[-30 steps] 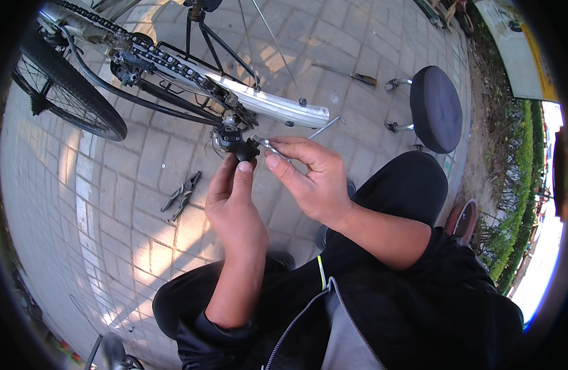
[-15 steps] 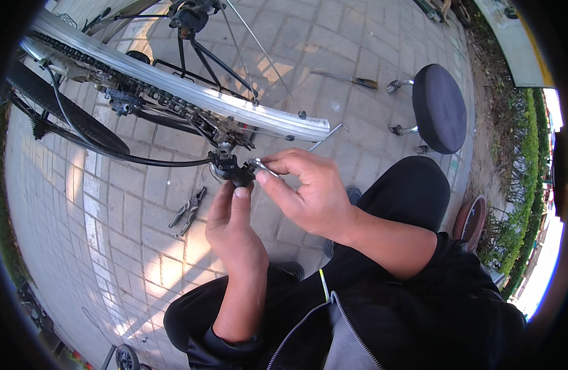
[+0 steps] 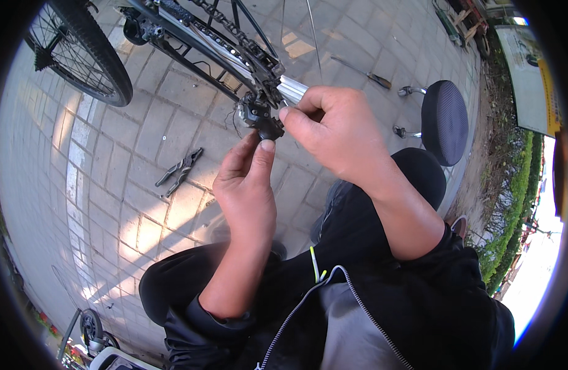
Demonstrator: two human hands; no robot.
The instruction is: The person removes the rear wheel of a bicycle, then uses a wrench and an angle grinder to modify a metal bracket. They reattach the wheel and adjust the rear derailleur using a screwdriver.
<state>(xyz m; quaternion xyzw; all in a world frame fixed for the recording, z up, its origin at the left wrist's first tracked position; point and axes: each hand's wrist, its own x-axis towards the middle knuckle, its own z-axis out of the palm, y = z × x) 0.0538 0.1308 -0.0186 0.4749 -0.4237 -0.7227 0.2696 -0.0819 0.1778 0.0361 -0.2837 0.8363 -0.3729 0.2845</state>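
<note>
My left hand (image 3: 250, 182) pinches the lower black end of a rear derailleur (image 3: 257, 113) between thumb and fingers. My right hand (image 3: 339, 132) is closed just to the right of it, thumb and forefinger pressed together at the derailleur's side. A slim silvery metal rod barely shows at those fingertips; most of it is hidden by the hand. The bicycle chain (image 3: 234, 31) runs down to the derailleur from the upper left. Behind my right hand is a silver wheel rim (image 3: 293, 88), partly covered.
Pliers (image 3: 179, 171) lie on the paving left of my hands. A screwdriver (image 3: 377, 80) lies farther off, near a round padded stool (image 3: 445, 123) tipped on its side. Another bicycle wheel (image 3: 93, 61) stands at the upper left. A hedge (image 3: 515, 203) borders the right side.
My view has shifted, and the derailleur with both hands now appears higher and farther right. The bike frame and rim sit at a steeper angle. Both hands keep their pinch at the derailleur.
</note>
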